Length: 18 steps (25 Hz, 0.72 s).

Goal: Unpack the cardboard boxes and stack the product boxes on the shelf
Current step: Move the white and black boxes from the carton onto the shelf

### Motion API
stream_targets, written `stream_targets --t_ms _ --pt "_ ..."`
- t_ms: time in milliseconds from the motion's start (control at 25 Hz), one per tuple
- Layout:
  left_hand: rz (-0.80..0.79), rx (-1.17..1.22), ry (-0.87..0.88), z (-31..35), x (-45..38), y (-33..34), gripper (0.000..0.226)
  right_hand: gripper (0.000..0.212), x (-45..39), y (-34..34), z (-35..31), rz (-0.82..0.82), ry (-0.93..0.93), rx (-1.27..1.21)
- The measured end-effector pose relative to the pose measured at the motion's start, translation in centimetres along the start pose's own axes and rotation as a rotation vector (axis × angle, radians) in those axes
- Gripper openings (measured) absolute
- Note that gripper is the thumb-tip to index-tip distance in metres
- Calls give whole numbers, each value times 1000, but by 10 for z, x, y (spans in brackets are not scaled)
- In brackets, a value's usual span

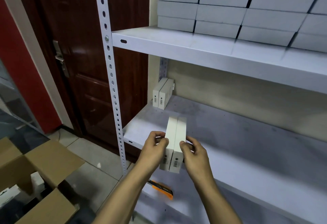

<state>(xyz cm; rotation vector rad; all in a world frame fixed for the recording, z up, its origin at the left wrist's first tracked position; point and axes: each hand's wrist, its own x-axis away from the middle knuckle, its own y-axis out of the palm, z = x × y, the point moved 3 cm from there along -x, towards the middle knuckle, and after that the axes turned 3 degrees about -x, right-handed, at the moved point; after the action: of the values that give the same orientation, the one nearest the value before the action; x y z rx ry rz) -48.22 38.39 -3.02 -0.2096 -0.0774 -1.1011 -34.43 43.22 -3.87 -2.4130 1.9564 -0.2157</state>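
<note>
**Two product boxes held at the shelf's edge**

At far left we see an open cardboard box (40,174) on the floor. Our left hand (155,146) and right hand (192,151) clasp a pair of white product boxes (175,142) between curled fingers, over the lower shelf (247,153). Two more boxes (161,93) stand at its back corner, and an orange utility knife (163,190) lies below our hands. Stacked white boxes (230,9) fill the upper shelf.
</note>
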Motion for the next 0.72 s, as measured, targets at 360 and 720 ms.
stream_targets --t_ms 360,720 --pt "-64 11 24 0 -57 -15 20 35 -40 30 -2 38 12 -23" --pt "-126 34 80 0 -97 -19 29 25 -66 46 -5 170 -43 -26"
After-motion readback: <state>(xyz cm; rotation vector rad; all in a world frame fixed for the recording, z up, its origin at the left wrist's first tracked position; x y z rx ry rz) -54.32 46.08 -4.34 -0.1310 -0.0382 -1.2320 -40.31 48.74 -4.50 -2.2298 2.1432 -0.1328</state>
